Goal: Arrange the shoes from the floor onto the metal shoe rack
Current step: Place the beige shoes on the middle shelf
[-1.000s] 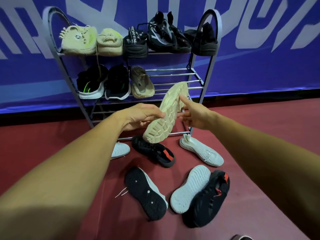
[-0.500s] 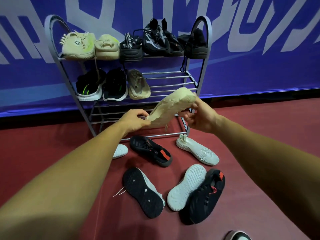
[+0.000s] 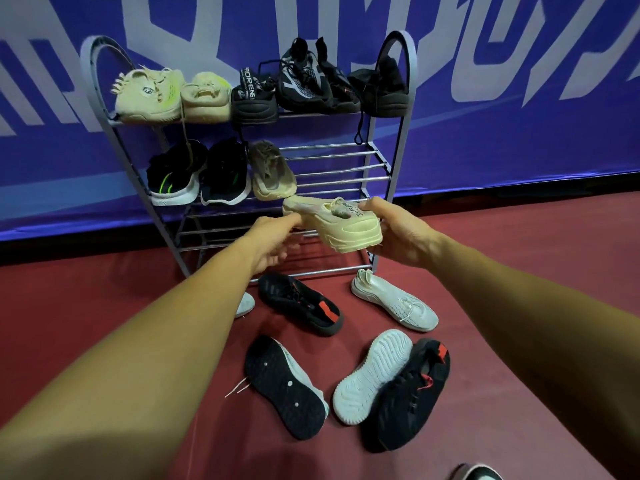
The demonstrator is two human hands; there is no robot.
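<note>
Turned sole-down since a second ago, the cream shoe (image 3: 337,225) hangs level at the front edge of the metal shoe rack's (image 3: 341,156) middle shelf, at 4 o'clock from the tan shoe (image 3: 272,171). The left grip (image 3: 277,240) pinches its toe end; the right grip (image 3: 398,233) curls round its heel.

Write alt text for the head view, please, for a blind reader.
A person's left hand and right hand hold a cream shoe before a metal shoe rack whose top shelf is full. More shoes lie scattered on the red floor.
</note>
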